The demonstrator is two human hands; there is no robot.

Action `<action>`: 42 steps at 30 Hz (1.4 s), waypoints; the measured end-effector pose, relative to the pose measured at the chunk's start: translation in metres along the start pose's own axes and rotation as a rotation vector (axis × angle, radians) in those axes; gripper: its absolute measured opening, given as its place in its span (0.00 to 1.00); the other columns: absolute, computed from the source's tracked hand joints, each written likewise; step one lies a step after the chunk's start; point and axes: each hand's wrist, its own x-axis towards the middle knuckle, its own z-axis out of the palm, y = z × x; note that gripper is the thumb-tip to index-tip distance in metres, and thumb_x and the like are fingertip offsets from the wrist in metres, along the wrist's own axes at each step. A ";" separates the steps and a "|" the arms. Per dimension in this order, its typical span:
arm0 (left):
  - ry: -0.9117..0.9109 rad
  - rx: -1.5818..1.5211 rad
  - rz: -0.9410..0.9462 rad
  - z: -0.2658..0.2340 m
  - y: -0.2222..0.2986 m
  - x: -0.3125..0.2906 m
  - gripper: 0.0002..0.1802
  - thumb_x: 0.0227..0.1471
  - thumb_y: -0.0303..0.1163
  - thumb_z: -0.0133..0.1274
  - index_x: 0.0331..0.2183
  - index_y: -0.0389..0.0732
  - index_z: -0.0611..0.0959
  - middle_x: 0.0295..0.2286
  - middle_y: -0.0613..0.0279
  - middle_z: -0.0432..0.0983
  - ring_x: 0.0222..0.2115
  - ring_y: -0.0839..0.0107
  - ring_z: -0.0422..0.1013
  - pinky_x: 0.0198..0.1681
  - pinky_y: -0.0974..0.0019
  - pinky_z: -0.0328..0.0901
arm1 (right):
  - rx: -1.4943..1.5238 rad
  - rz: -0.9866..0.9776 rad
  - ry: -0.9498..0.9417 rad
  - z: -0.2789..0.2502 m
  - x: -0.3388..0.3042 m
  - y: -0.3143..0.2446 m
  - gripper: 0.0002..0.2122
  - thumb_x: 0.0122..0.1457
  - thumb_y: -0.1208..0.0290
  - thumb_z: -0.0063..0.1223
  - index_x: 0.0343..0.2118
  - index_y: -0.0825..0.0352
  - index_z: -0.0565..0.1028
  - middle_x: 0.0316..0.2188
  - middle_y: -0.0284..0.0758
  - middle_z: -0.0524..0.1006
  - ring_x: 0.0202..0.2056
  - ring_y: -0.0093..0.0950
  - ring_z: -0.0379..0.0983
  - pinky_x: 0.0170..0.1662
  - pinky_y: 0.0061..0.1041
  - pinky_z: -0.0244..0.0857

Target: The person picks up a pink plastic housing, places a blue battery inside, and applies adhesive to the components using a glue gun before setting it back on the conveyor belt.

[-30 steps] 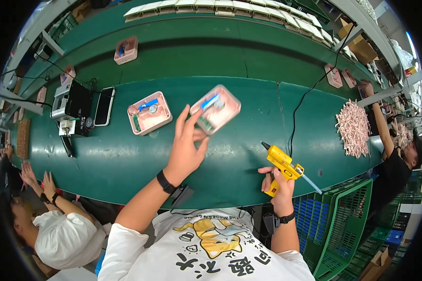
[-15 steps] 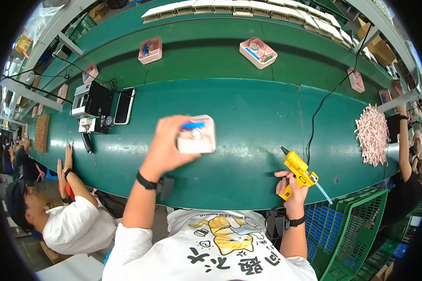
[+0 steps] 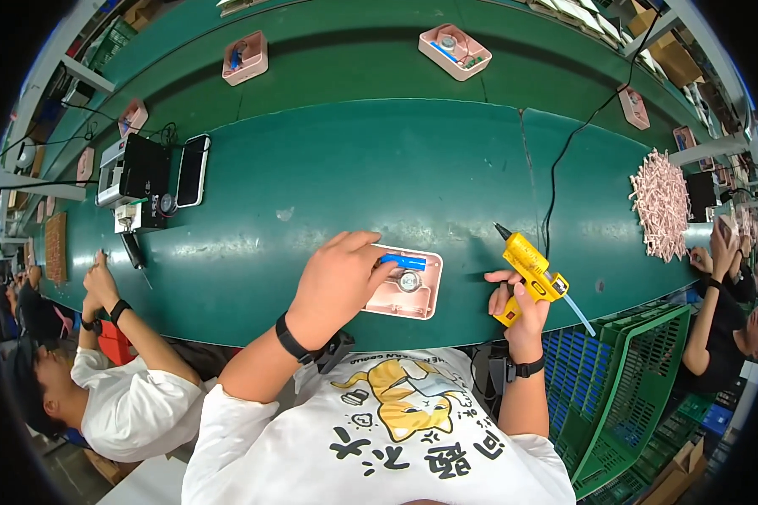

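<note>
My left hand point(image 3: 338, 278) grips the left side of a pink plastic case point(image 3: 403, 305) lying open side up on the green bench. Its fingers hide that side of the case; the thumb reaches over the rim beside a blue cylindrical part point(image 3: 411, 263). Below this blue part sits a round silver-grey component point(image 3: 409, 281). To the right, my right hand point(image 3: 520, 313) is closed around the handle of a yellow hot glue gun point(image 3: 529, 257). The dark nozzle points up and left, away from the case, and a pale glue stick point(image 3: 579, 315) sticks out of the back.
A black-and-silver machine point(image 3: 135, 177) and a phone point(image 3: 193, 171) occupy the bench's left. Small pink pieces point(image 3: 659, 206) are heaped at right. More pink cases point(image 3: 455, 52) line the far belt. A black cord point(image 3: 556, 185) trails across the bench. Co-workers sit on both sides.
My left hand has brought the pink case down and to the right, nearer me and the glue gun. The glue gun stays in my right hand. The view has shifted slightly.
</note>
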 end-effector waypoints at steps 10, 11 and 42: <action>-0.100 0.167 0.001 -0.010 0.000 -0.005 0.14 0.54 0.37 0.71 0.31 0.36 0.87 0.44 0.52 0.86 0.42 0.54 0.81 0.48 0.56 0.77 | -0.025 0.069 -0.099 0.015 -0.012 -0.013 0.09 0.69 0.67 0.59 0.43 0.67 0.74 0.45 0.60 0.84 0.23 0.27 0.76 0.30 0.29 0.74; -0.044 0.151 0.067 -0.010 -0.003 -0.006 0.14 0.53 0.36 0.72 0.31 0.35 0.86 0.44 0.51 0.86 0.42 0.54 0.81 0.49 0.56 0.77 | -0.027 0.081 -0.128 0.015 -0.016 -0.016 0.09 0.69 0.67 0.59 0.43 0.67 0.75 0.45 0.60 0.84 0.24 0.27 0.77 0.31 0.29 0.74; 0.566 -0.806 -0.081 0.075 -0.027 -0.041 0.15 0.62 0.16 0.66 0.44 0.37 0.77 0.45 0.48 0.85 0.41 0.70 0.84 0.40 0.67 0.78 | -0.820 0.525 -0.404 0.100 0.017 -0.072 0.13 0.70 0.66 0.65 0.51 0.70 0.84 0.35 0.32 0.88 0.32 0.17 0.81 0.33 0.22 0.72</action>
